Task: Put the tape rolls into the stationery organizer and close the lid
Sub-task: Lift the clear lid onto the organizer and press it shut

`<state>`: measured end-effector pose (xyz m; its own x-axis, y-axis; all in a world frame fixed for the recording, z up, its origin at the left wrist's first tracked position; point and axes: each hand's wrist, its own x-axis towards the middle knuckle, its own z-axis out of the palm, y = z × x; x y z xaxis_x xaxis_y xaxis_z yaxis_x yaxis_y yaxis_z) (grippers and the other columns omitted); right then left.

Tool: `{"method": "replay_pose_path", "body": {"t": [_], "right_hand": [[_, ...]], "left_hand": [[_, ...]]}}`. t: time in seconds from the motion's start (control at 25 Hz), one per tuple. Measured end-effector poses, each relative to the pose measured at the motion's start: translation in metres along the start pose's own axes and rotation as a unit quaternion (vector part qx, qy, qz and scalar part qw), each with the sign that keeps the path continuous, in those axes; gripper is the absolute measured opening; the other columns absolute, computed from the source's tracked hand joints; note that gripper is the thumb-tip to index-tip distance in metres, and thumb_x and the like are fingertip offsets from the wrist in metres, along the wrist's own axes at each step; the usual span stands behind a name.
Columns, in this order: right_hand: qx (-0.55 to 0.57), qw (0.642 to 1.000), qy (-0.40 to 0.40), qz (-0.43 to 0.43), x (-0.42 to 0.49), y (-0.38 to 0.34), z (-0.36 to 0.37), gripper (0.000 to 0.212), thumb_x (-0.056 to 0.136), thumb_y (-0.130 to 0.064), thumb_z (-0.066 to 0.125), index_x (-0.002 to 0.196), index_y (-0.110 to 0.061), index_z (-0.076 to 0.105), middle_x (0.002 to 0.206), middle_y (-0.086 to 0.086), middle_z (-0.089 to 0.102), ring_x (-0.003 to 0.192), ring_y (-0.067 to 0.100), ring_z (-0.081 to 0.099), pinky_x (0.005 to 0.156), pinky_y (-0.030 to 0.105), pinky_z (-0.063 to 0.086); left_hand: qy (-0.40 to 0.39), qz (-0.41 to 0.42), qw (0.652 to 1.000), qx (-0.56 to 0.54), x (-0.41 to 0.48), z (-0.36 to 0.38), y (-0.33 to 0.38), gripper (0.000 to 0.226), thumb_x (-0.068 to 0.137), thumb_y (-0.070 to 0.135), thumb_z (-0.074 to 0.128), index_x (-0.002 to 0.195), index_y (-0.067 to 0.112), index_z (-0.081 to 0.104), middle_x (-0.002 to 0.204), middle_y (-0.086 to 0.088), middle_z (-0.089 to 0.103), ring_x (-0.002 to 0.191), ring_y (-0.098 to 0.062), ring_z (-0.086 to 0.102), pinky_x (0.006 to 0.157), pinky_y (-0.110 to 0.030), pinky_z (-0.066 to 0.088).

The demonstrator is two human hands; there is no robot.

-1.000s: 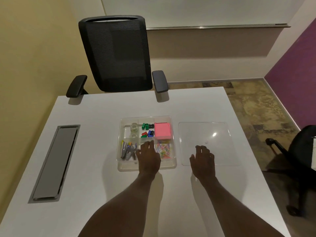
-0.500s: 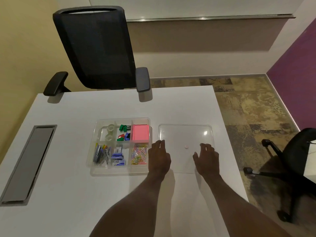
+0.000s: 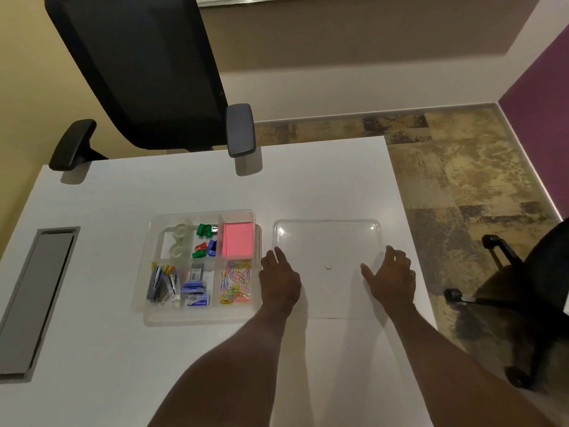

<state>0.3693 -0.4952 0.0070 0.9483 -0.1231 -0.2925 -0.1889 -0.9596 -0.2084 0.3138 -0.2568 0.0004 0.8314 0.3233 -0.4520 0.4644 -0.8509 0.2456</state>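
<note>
Left of centre I see the clear organizer (image 3: pixel 197 315) holding two tape rolls (image 3: pixel 178 240); my left hand (image 3: pixel 280 280) and right hand (image 3: pixel 392 277), fingers spread, flank the clear lid (image 3: pixel 326 238) on the white table (image 3: pixel 92 349); black chair (image 3: pixel 144 72) upper left

The room is dim and warm-toned, lit from overhead. The white bench (image 3: pixel 184 349) is the brightest surface. Small glare spots sit on the clear lid (image 3: pixel 326 241), at its ten and two o'clock corners. Soft shadows fall under the chair armrests (image 3: pixel 241 129) and beside both forearms. Straight edges bow towards the frame borders, and the picture is slightly soft, darkest at four o'clock.
</note>
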Motion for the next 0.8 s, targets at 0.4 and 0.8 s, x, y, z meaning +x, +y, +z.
{"method": "replay_pose_path", "body": {"t": [0.4,0.8], "right_hand": [[0.179,0.978,0.001,0.103,0.005,-0.004,0.009,0.048,0.097,-0.023,0.063,0.134,0.006,0.049,0.132,0.028,0.047,0.124,0.044,0.048,0.102,0.049,0.045],[0.301,0.943,0.112,0.085,-0.002,-0.021,-0.048,0.023,0.103,-0.003,0.044,0.113,-0.003,0.065,0.121,0.025,0.062,0.109,0.040,0.059,0.089,0.039,0.047]], "left_hand": [[0.008,-0.068,0.997,-0.042,0.005,-0.011,0.015,0.071,0.109,0.023,0.045,0.167,0.000,0.011,0.158,-0.025,0.035,0.148,-0.039,0.037,0.113,-0.046,0.048],[0.183,-0.161,0.874,-0.421,-0.012,-0.062,0.001,0.029,0.101,-0.003,0.051,0.075,0.003,0.065,0.074,-0.017,0.057,0.078,-0.026,0.054,0.073,-0.033,0.041]]}}
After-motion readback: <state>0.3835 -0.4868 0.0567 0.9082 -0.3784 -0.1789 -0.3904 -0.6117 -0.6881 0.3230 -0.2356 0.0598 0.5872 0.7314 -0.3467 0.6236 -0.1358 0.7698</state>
